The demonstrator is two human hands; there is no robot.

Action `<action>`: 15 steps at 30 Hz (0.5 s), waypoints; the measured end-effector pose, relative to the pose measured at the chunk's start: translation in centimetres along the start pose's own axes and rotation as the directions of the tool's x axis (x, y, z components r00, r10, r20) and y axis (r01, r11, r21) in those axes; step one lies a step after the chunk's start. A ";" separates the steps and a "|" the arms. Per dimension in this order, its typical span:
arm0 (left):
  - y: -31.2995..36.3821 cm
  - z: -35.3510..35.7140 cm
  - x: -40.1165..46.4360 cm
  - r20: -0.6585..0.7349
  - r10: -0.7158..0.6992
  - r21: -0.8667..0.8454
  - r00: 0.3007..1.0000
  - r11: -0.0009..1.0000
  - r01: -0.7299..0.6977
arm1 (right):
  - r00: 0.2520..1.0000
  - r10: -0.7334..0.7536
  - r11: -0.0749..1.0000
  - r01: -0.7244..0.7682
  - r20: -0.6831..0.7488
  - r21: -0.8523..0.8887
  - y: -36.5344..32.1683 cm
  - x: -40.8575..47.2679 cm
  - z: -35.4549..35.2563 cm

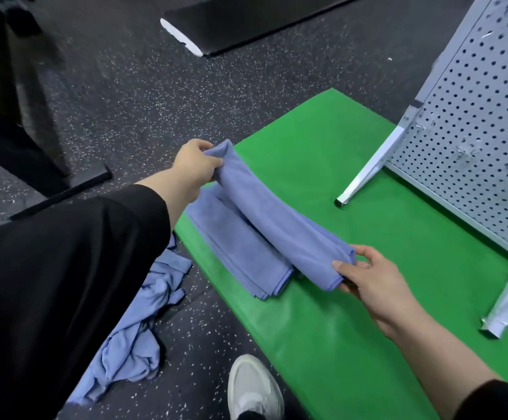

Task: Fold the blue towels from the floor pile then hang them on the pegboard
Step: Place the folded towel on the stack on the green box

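Note:
A folded blue towel [272, 216] is stretched lengthwise between my two hands above the green mat [352, 207]. My left hand [193, 165] grips its far end and my right hand [374, 280] pinches its near end. Beneath it a stack of folded blue towels [231, 244] lies on the mat's left edge. A crumpled pile of blue towels [137, 338] lies on the dark floor to the left, partly hidden by my black sleeve. The white pegboard [477, 122] stands on the mat at the right, with several small hooks on it.
The pegboard's white feet [364, 174] reach out over the mat. My white shoe [254, 389] stands on the speckled floor at the mat's near edge. A black stand base [64, 189] sits at the left and a black mat [246, 22] lies far back.

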State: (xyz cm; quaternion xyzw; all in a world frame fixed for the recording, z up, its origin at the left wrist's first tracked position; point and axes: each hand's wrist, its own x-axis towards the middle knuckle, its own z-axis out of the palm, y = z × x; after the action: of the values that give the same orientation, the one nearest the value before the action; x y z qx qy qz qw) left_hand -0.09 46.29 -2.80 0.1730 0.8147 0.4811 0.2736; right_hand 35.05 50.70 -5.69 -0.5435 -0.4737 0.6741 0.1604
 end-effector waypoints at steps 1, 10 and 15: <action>-0.1 0.3 0.7 -0.012 0.017 0.070 1.000 0.997 -0.016 | 1.000 -0.010 0.998 0.009 -0.019 -0.065 0.3 0.7 0.2; -7.1 6.5 -4.2 0.483 0.361 0.773 0.798 0.252 -0.582 | 0.797 -0.495 0.150 0.471 0.346 -0.869 2.7 5.6 2.7; -8.6 6.5 -5.7 0.444 0.307 0.808 0.842 0.269 -0.524 | 0.813 -0.468 0.128 0.451 0.347 -0.883 2.5 5.6 4.0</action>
State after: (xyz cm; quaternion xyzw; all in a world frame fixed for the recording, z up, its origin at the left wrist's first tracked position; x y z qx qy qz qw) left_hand 8.17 43.56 -11.25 0.5479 0.8330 -0.0084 0.0766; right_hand 30.25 51.73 -11.10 -0.3621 -0.9153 0.1759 0.0123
